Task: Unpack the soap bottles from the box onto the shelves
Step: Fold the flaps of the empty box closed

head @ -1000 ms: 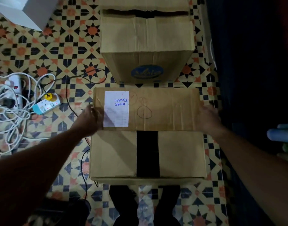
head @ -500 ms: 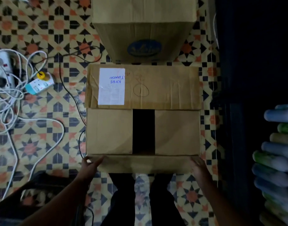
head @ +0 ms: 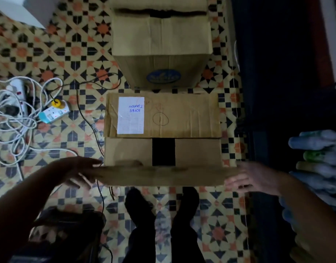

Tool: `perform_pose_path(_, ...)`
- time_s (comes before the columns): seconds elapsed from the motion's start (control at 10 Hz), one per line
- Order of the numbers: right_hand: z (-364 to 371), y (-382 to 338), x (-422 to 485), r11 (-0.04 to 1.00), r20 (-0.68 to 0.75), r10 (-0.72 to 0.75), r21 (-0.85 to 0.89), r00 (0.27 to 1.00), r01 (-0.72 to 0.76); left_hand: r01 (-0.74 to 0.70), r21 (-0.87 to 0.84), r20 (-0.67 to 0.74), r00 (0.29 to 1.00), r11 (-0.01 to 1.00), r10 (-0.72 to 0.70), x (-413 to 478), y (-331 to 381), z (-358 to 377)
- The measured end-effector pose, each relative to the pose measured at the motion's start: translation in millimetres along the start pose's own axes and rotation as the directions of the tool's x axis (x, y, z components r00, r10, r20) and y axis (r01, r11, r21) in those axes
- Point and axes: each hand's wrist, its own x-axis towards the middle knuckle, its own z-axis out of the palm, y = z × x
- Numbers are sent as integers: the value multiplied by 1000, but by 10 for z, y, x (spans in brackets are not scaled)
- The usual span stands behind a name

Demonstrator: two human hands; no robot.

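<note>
Two hands on the near flap: box opening, no bottle out yet

Low on the patterned tile floor (head: 68, 54): brown corrugated cardboard box (head: 129, 150), matt, creased, soft-edged. Soap bottles inside not seen, hidden under two inner flaps parted by a dark gap. Near outer flap (head: 163, 176) raised and blurred, held at both ends. Left hand (head: 81, 171) at the left end, thumb above and fingers (head: 81, 180) below the card; grip too blurred to tell whether pinching or only cradling. Right hand (head: 256, 179) at the right end, grip spread, fingers straight against the flap's edge. Far outer flap (head: 182, 114) lying flat, with a white paper label (head: 130, 115) in blue handwriting; over the mouth or folded back, hard to tell.

Judged step: opening the box, unpacking not begun. Next, probably: fold the near flap right back toward the legs, then part the inner flaps to reach the bottles. Thin card likely to bend, so best lifted evenly from both ends.

Further out: at the right edge, a dark shelf unit (head: 273, 111) with pale blue and green rounded plastic bottles (head: 315, 141), blurred. Beyond the box, a taller brown cardboard carton (head: 161, 44) with a blue oval logo. To the left, a tangle of white power strips and cords (head: 15, 118).
</note>
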Motion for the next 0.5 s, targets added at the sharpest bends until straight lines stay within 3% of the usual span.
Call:
perform_pose_path(0.1,-5,-112,153,975,-169,-121,164,978,149,-102,-98,-63,993,990,96,-442,413,52)
perform_pose_path(0.2,319,-212,424,986,-430,-166,-42,888,164,-213,-156,-149,970,964,191,-239,447,198)
perform_pose_path(0.3,481,-126,776,964,-504,-208,-253,838,87,-284,-119,-277,929,951,243,-2,337,435)
perform_pose_path(0.4,574,-23,902,926,-547,-160,-372,822,-67,-227,-28,-308,929,974,207,242,188,647)
perform_pose_path(0.5,635,88,938,937,-587,-110,-330,802,-112,-191,-231,-211,967,954,142,236,180,805)
